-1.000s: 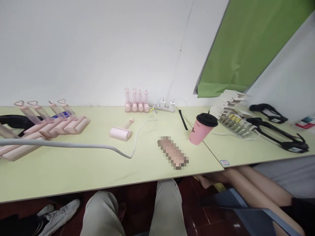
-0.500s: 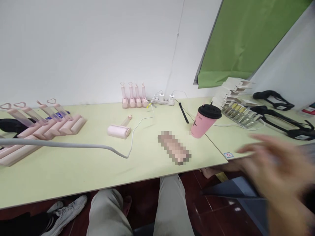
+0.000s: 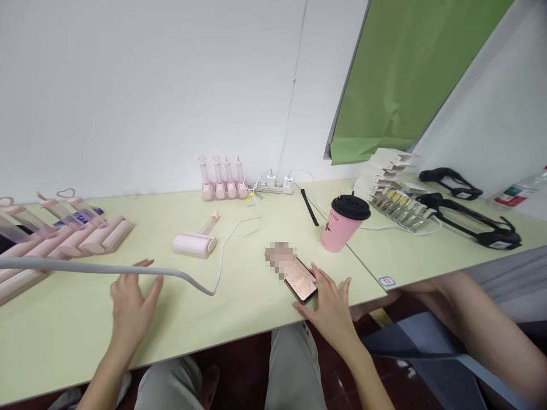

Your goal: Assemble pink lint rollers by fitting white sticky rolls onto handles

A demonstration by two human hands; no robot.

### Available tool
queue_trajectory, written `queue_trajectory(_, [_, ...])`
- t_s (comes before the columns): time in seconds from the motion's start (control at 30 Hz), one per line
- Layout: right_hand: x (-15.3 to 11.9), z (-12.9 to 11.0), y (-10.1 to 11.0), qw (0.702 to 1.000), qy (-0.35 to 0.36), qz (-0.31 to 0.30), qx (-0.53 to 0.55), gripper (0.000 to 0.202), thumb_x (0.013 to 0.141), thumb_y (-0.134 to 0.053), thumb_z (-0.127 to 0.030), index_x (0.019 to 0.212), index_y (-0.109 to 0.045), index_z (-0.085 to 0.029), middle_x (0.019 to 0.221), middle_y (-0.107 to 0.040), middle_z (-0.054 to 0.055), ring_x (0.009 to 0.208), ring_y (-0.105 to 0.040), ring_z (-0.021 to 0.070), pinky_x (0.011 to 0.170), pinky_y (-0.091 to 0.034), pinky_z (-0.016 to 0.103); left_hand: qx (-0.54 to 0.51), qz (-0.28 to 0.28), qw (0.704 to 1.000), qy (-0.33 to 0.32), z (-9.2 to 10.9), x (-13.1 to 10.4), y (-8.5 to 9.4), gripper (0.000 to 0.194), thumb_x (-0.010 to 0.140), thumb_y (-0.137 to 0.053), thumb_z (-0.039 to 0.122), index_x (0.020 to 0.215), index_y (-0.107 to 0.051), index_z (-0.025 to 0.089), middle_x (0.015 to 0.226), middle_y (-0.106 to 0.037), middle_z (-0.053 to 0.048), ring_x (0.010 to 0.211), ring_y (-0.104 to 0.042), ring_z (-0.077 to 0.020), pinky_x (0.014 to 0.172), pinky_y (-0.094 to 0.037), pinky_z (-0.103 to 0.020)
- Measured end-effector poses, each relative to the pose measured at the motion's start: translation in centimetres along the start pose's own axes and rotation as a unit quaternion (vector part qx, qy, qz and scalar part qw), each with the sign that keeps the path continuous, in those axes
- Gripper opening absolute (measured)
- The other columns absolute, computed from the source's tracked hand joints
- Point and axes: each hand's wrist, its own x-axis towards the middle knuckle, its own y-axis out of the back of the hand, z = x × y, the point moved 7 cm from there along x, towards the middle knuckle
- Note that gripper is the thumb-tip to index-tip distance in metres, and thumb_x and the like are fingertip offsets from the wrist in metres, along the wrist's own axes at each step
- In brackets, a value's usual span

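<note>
Hands (image 3: pixel 331 313): two
Phone (image 3: pixel 301 283): one
Cup (image 3: pixel 339 229): one
Upright rollers (image 3: pixel 219 189): four
Lone roller (image 3: pixel 192 245): one
Grouped rollers (image 3: pixel 92 243): at least four
Plugs (image 3: pixel 288 181): two
Strap (image 3: pixel 309 206): one
Black devices (image 3: pixel 465 228): two
Bottle (image 3: pixel 518 194): one

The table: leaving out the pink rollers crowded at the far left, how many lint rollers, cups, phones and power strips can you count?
Pink lint rollers: 5 (4 by the wall, 1 lying nearer)
Pink cup with black lid: 1
Phone: 1
Power strip: 1
Total: 8
</note>
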Motion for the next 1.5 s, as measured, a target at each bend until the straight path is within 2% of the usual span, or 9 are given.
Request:
queue_trajectory(0.1, [0.6, -0.8, -0.6, 0.999, -0.046, 0.015, 0.018, 0.077, 0.084, -0.044, -0.052, 0.143, -0.008, -0.020, 0.128, -0.043, 0.014, 0.115, -0.041, 0.0291, 0.099, 0.002, 0.064, -0.028, -0.026, 0.999, 0.022, -1.0, 3.3, -4.7, 0.062, 0.080, -0.035, 0.060, 0.121, -0.043, 0.014, 0.116, -0.047, -0.016, 0.116, -0.038, -0.0316, 0.101, -0.026, -0.052])
queue_trajectory(0.23, [3.2, -3.4, -2.0, 0.998, -0.059, 0.007, -0.001, 0.078, 0.080, -0.055, -0.045, 0.142, -0.019, -0.014, 0.117, -0.050, 0.018, 0.108, -0.044, 0.0330, 0.095, 0.006, 0.067, -0.066, -0.062, 0.996, -0.001, -0.5, 7.0, -10.5, 0.060, 0.084, -0.031, 0.057, 0.124, -0.043, 0.014, 0.133, -0.028, -0.016, 0.126, -0.023, -0.0305, 0.104, -0.022, -0.049])
queue_trajectory(0.37, [7.6, -4.7, -3.5, 0.996, -0.093, -0.013, 0.010, 0.075, 0.077, -0.059, -0.047, 0.137, -0.033, -0.011, 0.116, -0.051, 0.018, 0.106, -0.046, 0.0332, 0.101, -0.003, 0.062, -0.130, -0.114, 0.985, -0.029, -0.1, 9.0, -13.7, 0.053, 0.087, -0.033, 0.054, 0.128, -0.040, 0.022, 0.140, -0.022, -0.008, 0.128, -0.024, -0.0239, 0.107, -0.019, -0.044])
queue_trajectory(0.47, [9.3, -3.7, -4.5, 0.984, -0.117, -0.015, 0.132, 0.069, 0.086, -0.042, -0.053, 0.139, -0.027, -0.012, 0.124, -0.047, 0.015, 0.110, -0.045, 0.0280, 0.099, -0.027, 0.049, -0.133, -0.117, 0.983, -0.043, -0.5, 9.6, -14.0, 0.052, 0.087, -0.034, 0.053, 0.128, -0.040, 0.021, 0.141, -0.020, -0.008, 0.128, -0.024, -0.0237, 0.107, -0.020, -0.044])
queue_trajectory(0.53, [9.2, -2.6, -4.6, 0.972, -0.121, 0.009, 0.202, 0.062, 0.090, -0.031, -0.052, 0.139, -0.026, -0.014, 0.129, -0.043, 0.012, 0.116, -0.042, 0.0238, 0.098, -0.032, 0.041, -0.133, -0.124, 0.982, -0.052, -0.8, 9.7, -13.9, 0.052, 0.087, -0.035, 0.053, 0.127, -0.042, 0.021, 0.140, -0.021, -0.009, 0.127, -0.025, -0.0243, 0.107, -0.021, -0.044])
queue_trajectory(0.63, [8.4, -1.8, -3.9, 0.968, -0.106, 0.047, 0.224, 0.048, 0.092, -0.027, -0.047, 0.129, -0.043, -0.020, 0.130, -0.043, 0.007, 0.121, -0.036, 0.0202, 0.100, -0.030, 0.038, -0.147, -0.131, 0.980, -0.032, -1.3, 9.6, -13.7, 0.049, 0.087, -0.034, 0.053, 0.125, -0.044, 0.023, 0.135, -0.025, -0.010, 0.126, -0.026, -0.0255, 0.105, -0.023, -0.046])
queue_trajectory(0.8, [8.4, -2.4, -3.7, 0.978, -0.104, 0.028, 0.176, 0.044, 0.094, -0.023, -0.042, 0.098, -0.065, -0.027, 0.127, -0.044, 0.001, 0.123, -0.032, 0.0204, 0.098, -0.030, 0.040, -0.155, -0.134, 0.978, -0.030, -1.3, 9.7, -13.7, 0.050, 0.088, -0.033, 0.052, 0.128, -0.040, 0.023, 0.128, -0.033, -0.011, 0.122, -0.032, -0.0240, 0.104, -0.025, -0.045])
queue_trajectory(1.03, [9.4, -3.7, -5.4, 0.993, -0.060, 0.003, 0.099, 0.046, 0.094, -0.024, -0.046, 0.129, -0.044, -0.025, 0.140, -0.029, 0.003, 0.133, -0.016, 0.0219, 0.107, -0.011, 0.050, -0.153, -0.134, 0.978, -0.039, -1.3, 9.8, -13.9, 0.050, 0.089, -0.031, 0.051, 0.129, -0.039, 0.023, 0.124, -0.037, -0.010, 0.119, -0.035, -0.0229, 0.102, -0.027, -0.043])
queue_trajectory(1.5, [8.9, -3.9, -4.9, 0.993, -0.044, 0.021, 0.111, 0.037, 0.094, -0.025, -0.043, 0.118, -0.047, -0.026, 0.132, -0.039, 0.001, 0.130, -0.021, 0.0188, 0.106, -0.011, 0.047, -0.178, -0.129, 0.975, -0.030, -1.0, 9.8, -13.4, 0.048, 0.088, -0.035, 0.051, 0.127, -0.042, 0.023, 0.121, -0.040, -0.009, 0.116, -0.037, -0.0211, 0.102, -0.027, -0.040])
